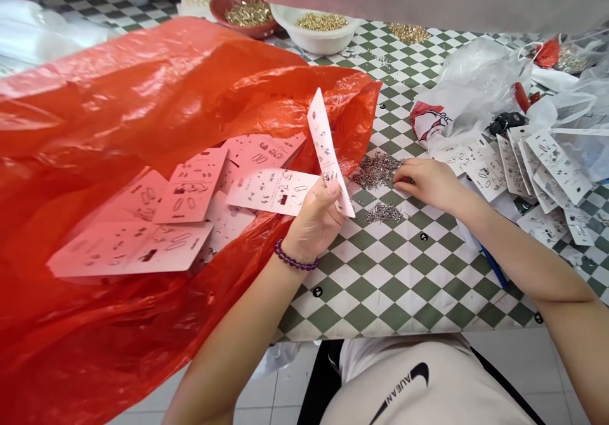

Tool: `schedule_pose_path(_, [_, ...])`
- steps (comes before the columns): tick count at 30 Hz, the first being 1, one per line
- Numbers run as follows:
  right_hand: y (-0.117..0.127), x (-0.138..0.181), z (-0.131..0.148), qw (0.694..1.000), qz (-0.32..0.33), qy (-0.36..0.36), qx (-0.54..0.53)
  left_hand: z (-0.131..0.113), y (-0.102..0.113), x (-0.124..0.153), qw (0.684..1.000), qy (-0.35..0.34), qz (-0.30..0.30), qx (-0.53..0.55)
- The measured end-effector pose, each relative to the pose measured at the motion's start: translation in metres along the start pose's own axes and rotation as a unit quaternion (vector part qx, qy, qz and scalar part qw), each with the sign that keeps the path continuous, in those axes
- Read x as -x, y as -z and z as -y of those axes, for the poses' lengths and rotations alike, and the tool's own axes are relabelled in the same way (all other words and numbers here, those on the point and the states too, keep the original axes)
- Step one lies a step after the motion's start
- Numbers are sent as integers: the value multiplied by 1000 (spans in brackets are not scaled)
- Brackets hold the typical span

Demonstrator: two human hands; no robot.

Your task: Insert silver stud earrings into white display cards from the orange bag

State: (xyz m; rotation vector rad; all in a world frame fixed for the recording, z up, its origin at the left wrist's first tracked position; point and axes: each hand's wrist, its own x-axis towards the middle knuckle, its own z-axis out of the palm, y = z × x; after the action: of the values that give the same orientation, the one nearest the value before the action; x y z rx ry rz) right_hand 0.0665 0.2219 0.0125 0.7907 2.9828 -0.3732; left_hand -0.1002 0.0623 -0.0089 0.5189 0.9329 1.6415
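My left hand (pixel 316 212) is closed round the lower end of a narrow white earring card (pixel 324 139), held upright above the table with small metal pieces on it. A purple bead bracelet (pixel 294 259) is on that wrist. My right hand (pixel 425 181) rests on the checkered tablecloth, its fingertips pinched at the edge of a heap of small silver earring parts (pixel 375 170). What the fingers hold is too small to see. A second, smaller heap of silver parts (pixel 384 212) lies just in front of it.
A big red plastic bag (pixel 118 158) covers the left half, with several filled cards (pixel 190 190) on it. More cards (pixel 537 165) are fanned at the right beside white plastic bags (pixel 471 76). Bowls of gold findings (pixel 321 22) stand at the back. The green-and-white checkered table (pixel 380 285) ends near my lap.
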Motion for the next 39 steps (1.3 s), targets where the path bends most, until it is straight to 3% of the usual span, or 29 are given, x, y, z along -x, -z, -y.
schedule_pose_path(5, [4, 6, 7, 998, -38, 39, 36, 2, -3, 2, 999, 28, -3, 34])
schedule_pose_path(7, [11, 12, 19, 995, -77, 34, -58, 2, -7, 4, 996, 53, 4, 66])
schedule_pose_path(9, [18, 21, 38, 963, -92, 28, -250, 3, -12, 7, 993, 75, 19, 93])
schedule_pose_path(11, [21, 34, 62, 887, -80, 24, -453, 4, -17, 10, 990, 90, 40, 104])
schedule_pose_path(14, [10, 52, 97, 747, -164, -27, -644, 8, -25, 17, 987, 98, 65, 106])
schedule_pose_path(17, [-8, 60, 123, 628, -219, -72, -743, 11, -33, 23, 987, 97, 78, 97])
schedule_pose_path(19, [-16, 60, 133, 585, -237, -90, -770, 12, -37, 27, 988, 89, 83, 99])
schedule_pose_path(28, [-18, 55, 138, 483, -217, -122, -840, 10, -43, 28, 982, 86, 61, 158])
schedule_pose_path(39, [-22, 54, 138, 485, -217, -141, -835, 11, -43, 29, 982, 88, 33, 166])
